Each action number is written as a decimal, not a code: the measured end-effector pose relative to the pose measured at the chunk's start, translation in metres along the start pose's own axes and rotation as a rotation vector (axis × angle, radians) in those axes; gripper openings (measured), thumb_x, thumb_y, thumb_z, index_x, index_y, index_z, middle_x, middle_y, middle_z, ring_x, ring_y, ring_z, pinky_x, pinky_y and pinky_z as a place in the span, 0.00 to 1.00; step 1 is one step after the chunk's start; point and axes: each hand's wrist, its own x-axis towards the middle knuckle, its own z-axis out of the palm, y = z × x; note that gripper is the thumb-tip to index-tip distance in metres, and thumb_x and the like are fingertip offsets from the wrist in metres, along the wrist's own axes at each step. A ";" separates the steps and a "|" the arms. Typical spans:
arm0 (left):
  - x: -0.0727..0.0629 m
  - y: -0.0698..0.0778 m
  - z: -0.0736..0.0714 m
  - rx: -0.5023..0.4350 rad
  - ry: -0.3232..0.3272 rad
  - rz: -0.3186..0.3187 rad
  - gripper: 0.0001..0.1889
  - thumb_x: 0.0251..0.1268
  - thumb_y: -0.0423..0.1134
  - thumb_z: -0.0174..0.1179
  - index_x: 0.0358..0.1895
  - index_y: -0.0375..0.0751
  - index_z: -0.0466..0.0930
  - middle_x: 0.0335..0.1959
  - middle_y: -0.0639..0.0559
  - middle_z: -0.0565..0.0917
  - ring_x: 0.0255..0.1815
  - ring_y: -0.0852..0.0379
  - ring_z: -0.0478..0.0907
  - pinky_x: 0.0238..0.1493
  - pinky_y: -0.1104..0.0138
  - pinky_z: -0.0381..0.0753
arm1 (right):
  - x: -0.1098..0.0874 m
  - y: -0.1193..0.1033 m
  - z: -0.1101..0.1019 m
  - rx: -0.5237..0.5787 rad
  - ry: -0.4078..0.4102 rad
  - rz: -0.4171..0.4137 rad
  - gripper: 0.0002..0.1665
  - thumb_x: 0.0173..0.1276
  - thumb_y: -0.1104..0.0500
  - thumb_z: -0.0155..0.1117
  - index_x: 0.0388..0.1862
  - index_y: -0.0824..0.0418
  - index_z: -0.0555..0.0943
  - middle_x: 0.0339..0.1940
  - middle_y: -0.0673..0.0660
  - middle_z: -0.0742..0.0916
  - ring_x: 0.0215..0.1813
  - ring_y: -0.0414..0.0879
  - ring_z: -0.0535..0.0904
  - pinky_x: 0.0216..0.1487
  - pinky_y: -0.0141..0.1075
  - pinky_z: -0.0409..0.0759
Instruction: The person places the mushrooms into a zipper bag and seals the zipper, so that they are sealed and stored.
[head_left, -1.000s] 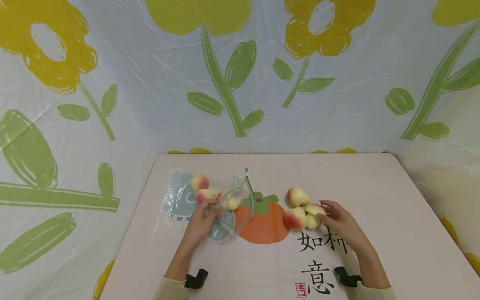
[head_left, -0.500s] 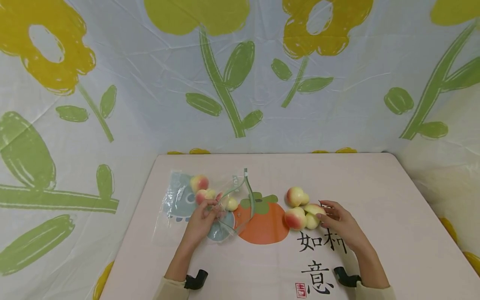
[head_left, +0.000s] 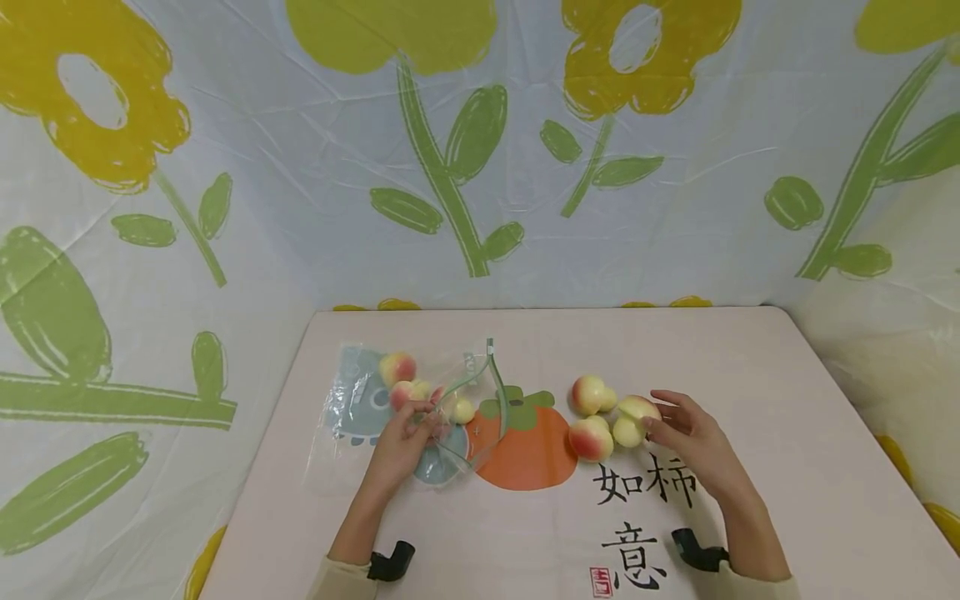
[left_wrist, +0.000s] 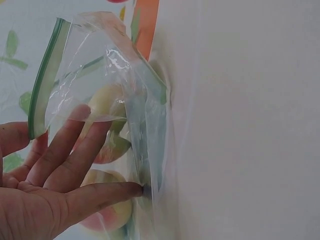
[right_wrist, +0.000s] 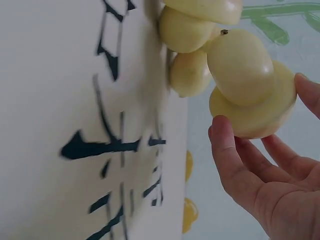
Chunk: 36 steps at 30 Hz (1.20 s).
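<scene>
In the head view my left hand (head_left: 405, 437) holds a clear zip bag (head_left: 448, 458) near its mouth, which gapes to the right along a green zip strip (head_left: 501, 400). Several red-and-yellow toy mushrooms (head_left: 397, 368) lie inside. The left wrist view shows the bag's film (left_wrist: 87, 55) around spread fingers. My right hand (head_left: 693, 442) grips another toy mushroom (head_left: 637, 408) by its cap, with fingertips and thumb, stem pointing away from the palm in the right wrist view. Two more mushrooms, one farther back (head_left: 588, 393) and one nearer (head_left: 590, 438), lie just left of it.
The pale table mat (head_left: 787, 400) bears a printed orange persimmon (head_left: 525, 458), a blue print under the bag, and black characters (head_left: 637, 554). A flowered cloth (head_left: 300, 167) hangs behind and at both sides. A black wrist mount (head_left: 392, 561) sits at each sleeve.
My right hand has shifted slightly right and up, drawing its mushroom away from the two beside it. The left hand and bag stay in place.
</scene>
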 end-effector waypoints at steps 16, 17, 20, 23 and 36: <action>0.000 0.000 0.000 -0.036 -0.008 0.009 0.09 0.77 0.36 0.55 0.54 0.39 0.76 0.47 0.44 0.86 0.44 0.50 0.86 0.46 0.60 0.84 | 0.027 -0.044 0.032 0.087 0.010 -0.085 0.34 0.73 0.54 0.66 0.73 0.62 0.66 0.65 0.67 0.77 0.63 0.57 0.75 0.52 0.29 0.79; 0.000 -0.001 0.000 -0.037 -0.007 0.010 0.09 0.77 0.36 0.55 0.54 0.39 0.76 0.47 0.44 0.85 0.44 0.50 0.86 0.46 0.60 0.84 | 0.030 -0.047 0.037 0.103 0.004 -0.089 0.34 0.73 0.54 0.66 0.73 0.62 0.66 0.65 0.66 0.77 0.64 0.59 0.74 0.52 0.29 0.79; 0.000 -0.002 0.000 -0.032 -0.008 0.019 0.09 0.77 0.36 0.55 0.54 0.38 0.76 0.48 0.42 0.85 0.44 0.49 0.86 0.45 0.60 0.84 | 0.038 -0.053 0.049 0.155 -0.017 -0.100 0.34 0.72 0.55 0.67 0.72 0.62 0.67 0.64 0.65 0.78 0.64 0.60 0.73 0.52 0.31 0.80; 0.001 -0.003 0.000 -0.026 -0.006 0.019 0.10 0.77 0.36 0.55 0.54 0.37 0.76 0.48 0.41 0.85 0.44 0.48 0.86 0.45 0.61 0.84 | 0.045 -0.058 0.060 0.182 -0.031 -0.105 0.33 0.71 0.55 0.68 0.71 0.61 0.69 0.63 0.64 0.79 0.64 0.59 0.74 0.52 0.32 0.81; 0.002 -0.004 0.001 -0.043 -0.006 0.027 0.10 0.77 0.37 0.56 0.54 0.38 0.76 0.52 0.40 0.84 0.44 0.49 0.87 0.45 0.61 0.84 | 0.064 -0.066 0.118 0.185 -0.091 -0.087 0.34 0.69 0.53 0.71 0.69 0.61 0.71 0.66 0.61 0.78 0.62 0.57 0.76 0.57 0.43 0.78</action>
